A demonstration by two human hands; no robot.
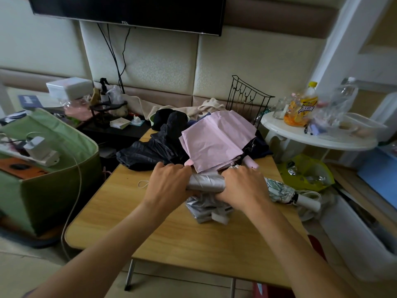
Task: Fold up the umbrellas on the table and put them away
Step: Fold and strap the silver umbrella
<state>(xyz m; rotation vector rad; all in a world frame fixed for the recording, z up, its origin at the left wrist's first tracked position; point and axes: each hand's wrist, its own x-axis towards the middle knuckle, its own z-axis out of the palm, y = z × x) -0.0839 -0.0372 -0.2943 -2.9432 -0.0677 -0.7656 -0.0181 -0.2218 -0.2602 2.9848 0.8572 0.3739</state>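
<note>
Padded cream wall panels and a wall-mounted television (129, 11) back a small wooden counter (171, 229) crowded at its far half; I take the silver umbrella (206, 182) as my landmark, lying crosswise near the counter's middle. My left hand (169, 181) grips its left end and my right hand (242, 186) its right end, fingers of both curled round the rolled canopy; loose silver folds and what I take for its strap (219, 218) spill out on the near side of it. I judge the step in hand to be rolling this canopy tight; the next move calls for keeping the roll pinched with one hand while the other brings the strap round and fastens it. Just beyond the silver umbrella lies a pink umbrella (214, 145), collapsed but unrolled; beyond and to its left a dark umbrella (150, 151) sprawls over the counter's left edge; to its right a patterned white umbrella (283, 192), already rolled, pokes past the right edge. Bare wood lies only on the near side; a green fabric box (43, 190) stands well to the left.
</note>
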